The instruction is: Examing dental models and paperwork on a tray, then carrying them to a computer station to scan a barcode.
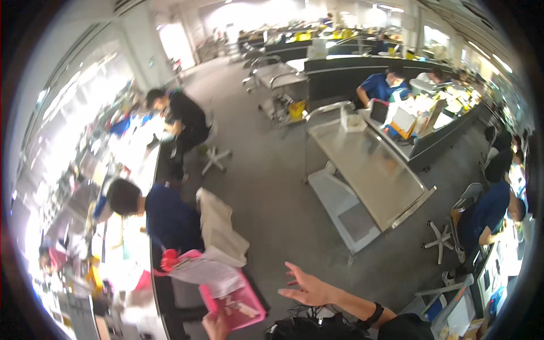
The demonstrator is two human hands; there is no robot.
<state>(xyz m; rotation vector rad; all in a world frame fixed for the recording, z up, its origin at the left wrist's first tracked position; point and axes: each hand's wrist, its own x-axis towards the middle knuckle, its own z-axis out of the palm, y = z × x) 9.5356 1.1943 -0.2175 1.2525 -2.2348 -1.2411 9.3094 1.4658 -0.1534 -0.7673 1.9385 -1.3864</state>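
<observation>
My left hand [215, 324] is closed on the near left rim of a pink tray [258, 318] low in the picture. Sheets of white paper [212, 273] lie over the tray's far side. Small pale pieces [241, 307], too blurred to name, rest in the tray. A red item [169, 260] shows beside the papers; its kind is unclear. My right hand [310, 290] is held out to the right of the tray, apart from it, with fingers spread and nothing in them. A dark band [374, 313] is round my right wrist.
A metal cart [368, 170] stands ahead to the right, with a white bin [354, 122] on it. At the left bench, one person [173, 218] sits close by and another [181, 119] farther off. A pale cloth-like cover [221, 226] stands behind the nearer person. Rolling chairs stand about.
</observation>
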